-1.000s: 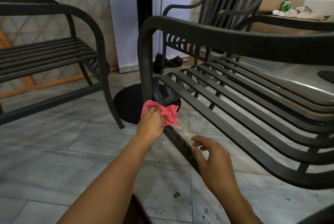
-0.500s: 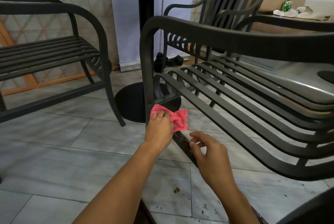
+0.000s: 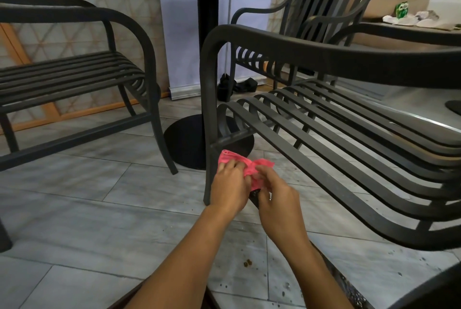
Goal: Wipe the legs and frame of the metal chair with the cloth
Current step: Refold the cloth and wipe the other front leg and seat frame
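Now both on the cloth (image 3: pixel 245 167): right hand (image 3: pixel 279 199) up from its idle, half-curled pose beside the lower rail a second ago, fingers pinching the pink fabric's right half; left hand (image 3: pixel 230 187) gripping the left half as before. Hands close together, nearly touching. Cloth soft, crumpled, bunched like a bow, pressed low against the front leg of the metal chair (image 3: pixel 324 119), just under the seat's crossbar. Chair dark, matte, built of curved flat slats and a rounded tubular arm. Lower rail speckled with grime behind the right wrist. Second slatted chair (image 3: pixel 74 79) well apart at left. Round black table base (image 3: pixel 184 139) behind the leg. Grey marbled floor tiles (image 3: pixel 99 221), dotted with crumbs.
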The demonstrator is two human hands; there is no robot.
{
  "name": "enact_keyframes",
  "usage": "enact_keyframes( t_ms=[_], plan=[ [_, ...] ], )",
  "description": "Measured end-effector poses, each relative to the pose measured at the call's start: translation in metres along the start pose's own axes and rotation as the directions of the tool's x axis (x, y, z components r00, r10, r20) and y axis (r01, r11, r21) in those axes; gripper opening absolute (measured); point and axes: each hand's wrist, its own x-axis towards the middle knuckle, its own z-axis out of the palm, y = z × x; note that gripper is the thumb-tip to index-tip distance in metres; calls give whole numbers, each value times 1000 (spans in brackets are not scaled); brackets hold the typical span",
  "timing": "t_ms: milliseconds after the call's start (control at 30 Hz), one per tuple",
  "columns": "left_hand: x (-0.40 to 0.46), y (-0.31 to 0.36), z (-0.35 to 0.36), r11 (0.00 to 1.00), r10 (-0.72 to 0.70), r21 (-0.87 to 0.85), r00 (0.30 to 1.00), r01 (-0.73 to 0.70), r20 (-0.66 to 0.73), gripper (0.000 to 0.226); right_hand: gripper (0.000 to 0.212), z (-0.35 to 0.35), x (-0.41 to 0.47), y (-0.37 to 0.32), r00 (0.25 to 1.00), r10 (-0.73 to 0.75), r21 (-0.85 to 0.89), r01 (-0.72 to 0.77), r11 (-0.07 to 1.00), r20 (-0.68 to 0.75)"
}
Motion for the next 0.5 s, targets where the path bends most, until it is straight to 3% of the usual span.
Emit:
enact_keyframes(
  t_ms=[67, 133, 200, 267, 367, 400, 433, 500],
  plan=[
    [-1, 0, -5, 996, -27, -88, 999, 29, 31, 36, 44, 6, 7, -4, 1000, 6, 39, -5, 999, -7],
    [-2, -2, -13, 947, -106, -293, 990, 130, 96, 35, 47, 12, 15, -8, 1000, 8, 52, -8, 999, -8],
    [-3, -7, -19, 775, -183, -584, 970, 242, 160, 32, 44, 20, 23, -11, 1000, -4, 36, 4, 999, -2],
    [-5, -14, -23, 536, -260, -792, 949, 293, 176, 29, 37, 29, 30, -13, 999, -28, -7, 29, 1000, 40],
    [-5, -26, -27, 242, -387, -926, 904, 289, 181, 27, 34, 46, 42, -5, 986, -96, -212, 123, 969, 134],
    [-2, -31, -27, 219, -425, -935, 890, 278, 165, 27, 34, 52, 46, -1, 980, -114, -360, 168, 918, 165],
    [1, -35, -27, 260, -457, -926, 880, 272, 130, 26, 36, 58, 50, 3, 975, -113, -506, 198, 839, 193],
    [8, -44, -24, 440, -475, -855, 879, 274, 38, 27, 46, 69, 55, 7, 970, -64, -668, 207, 714, 233]
  ],
)
